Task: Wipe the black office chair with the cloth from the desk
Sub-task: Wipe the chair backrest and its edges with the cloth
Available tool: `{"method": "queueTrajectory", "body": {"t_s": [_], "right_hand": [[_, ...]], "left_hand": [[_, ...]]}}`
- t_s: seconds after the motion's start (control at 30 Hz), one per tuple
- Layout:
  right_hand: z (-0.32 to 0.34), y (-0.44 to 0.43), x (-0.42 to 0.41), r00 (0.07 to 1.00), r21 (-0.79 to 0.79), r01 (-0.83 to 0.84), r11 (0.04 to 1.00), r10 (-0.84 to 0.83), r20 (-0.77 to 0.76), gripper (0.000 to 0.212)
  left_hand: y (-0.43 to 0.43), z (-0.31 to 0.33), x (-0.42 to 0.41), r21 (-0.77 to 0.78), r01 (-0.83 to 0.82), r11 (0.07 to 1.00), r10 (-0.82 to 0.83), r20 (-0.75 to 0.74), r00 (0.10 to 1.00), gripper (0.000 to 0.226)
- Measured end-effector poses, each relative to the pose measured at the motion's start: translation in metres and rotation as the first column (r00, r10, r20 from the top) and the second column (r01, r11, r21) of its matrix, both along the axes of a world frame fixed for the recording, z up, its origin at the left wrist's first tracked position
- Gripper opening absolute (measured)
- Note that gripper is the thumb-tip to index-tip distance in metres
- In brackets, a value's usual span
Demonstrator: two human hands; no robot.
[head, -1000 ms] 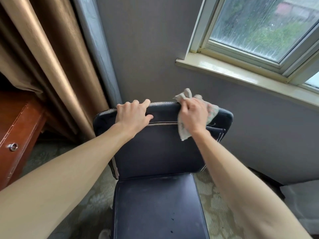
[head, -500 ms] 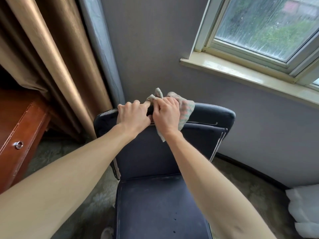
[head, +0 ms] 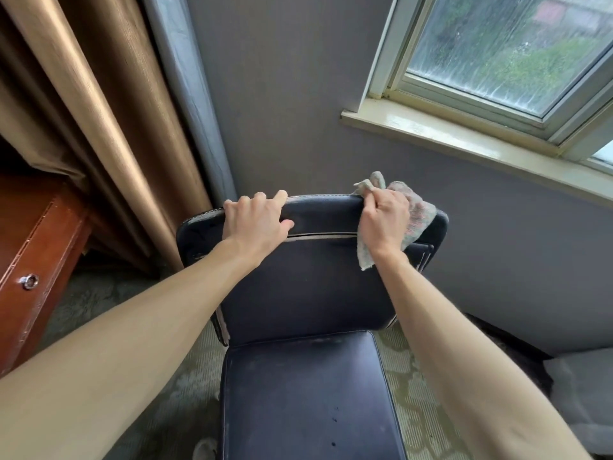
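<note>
Grips the top of the black leather office chair, frame centre, with curled left hand; presses a crumpled pale cloth right of centre in clenched right hand.

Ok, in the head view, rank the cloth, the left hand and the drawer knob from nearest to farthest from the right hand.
1. cloth: gripped in the right hand, at the right end of the chair back.
2. left hand: grips the top edge of the chair back, further left.
3. drawer knob: far left, on the wooden desk.
</note>
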State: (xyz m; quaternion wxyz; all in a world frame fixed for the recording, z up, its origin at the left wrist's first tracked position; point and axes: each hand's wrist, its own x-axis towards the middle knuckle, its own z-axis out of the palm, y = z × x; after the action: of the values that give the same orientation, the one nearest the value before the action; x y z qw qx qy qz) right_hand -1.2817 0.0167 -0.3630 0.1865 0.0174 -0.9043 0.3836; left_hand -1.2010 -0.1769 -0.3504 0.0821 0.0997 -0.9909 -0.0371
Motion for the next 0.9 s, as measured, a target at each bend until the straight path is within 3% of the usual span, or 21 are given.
{"method": "queueTrajectory", "body": {"t_s": [0.13, 0.27, 0.43, 0.6, 0.77, 0.9], "right_hand": [[0.001, -0.065, 0.024, 0.981, 0.097, -0.174, 0.98, 0.181, -0.068, 0.027], [0.0, -0.101, 0.041, 0.972, 0.025, -0.217, 0.976, 0.218, -0.085, 0.021], [-0.001, -0.093, 0.037, 0.971, 0.061, -0.2, 0.978, 0.207, -0.121, 0.02], [-0.002, -0.104, 0.047, 0.981, 0.047, -0.155, 0.987, 0.159, -0.111, 0.022], [-0.006, -0.143, 0.072, 0.949, 0.099, -0.268, 0.958, 0.28, -0.146, 0.017], [-0.005, -0.116, 0.059, 0.898, 0.208, -0.315, 0.926, 0.362, -0.251, 0.016]], "left_hand": [[0.0, -0.001, 0.001, -0.008, -0.013, 1.0, 0.013, -0.007, 1.0, 0.038], [-0.011, 0.012, 0.002, 0.081, -0.006, 0.997, 0.002, 0.042, 0.999, 0.04], [-0.042, 0.02, 0.016, 0.068, -0.03, 0.997, 0.02, 0.15, 0.989, 0.069], [-0.061, 0.009, 0.03, 0.064, -0.068, 0.996, 0.056, 0.164, 0.985, 0.047], [-0.062, 0.011, 0.03, 0.038, -0.067, 0.997, 0.063, 0.103, 0.993, 0.04], [-0.065, 0.007, 0.033, 0.005, -0.061, 0.998, 0.061, 0.077, 0.995, 0.036]]}}
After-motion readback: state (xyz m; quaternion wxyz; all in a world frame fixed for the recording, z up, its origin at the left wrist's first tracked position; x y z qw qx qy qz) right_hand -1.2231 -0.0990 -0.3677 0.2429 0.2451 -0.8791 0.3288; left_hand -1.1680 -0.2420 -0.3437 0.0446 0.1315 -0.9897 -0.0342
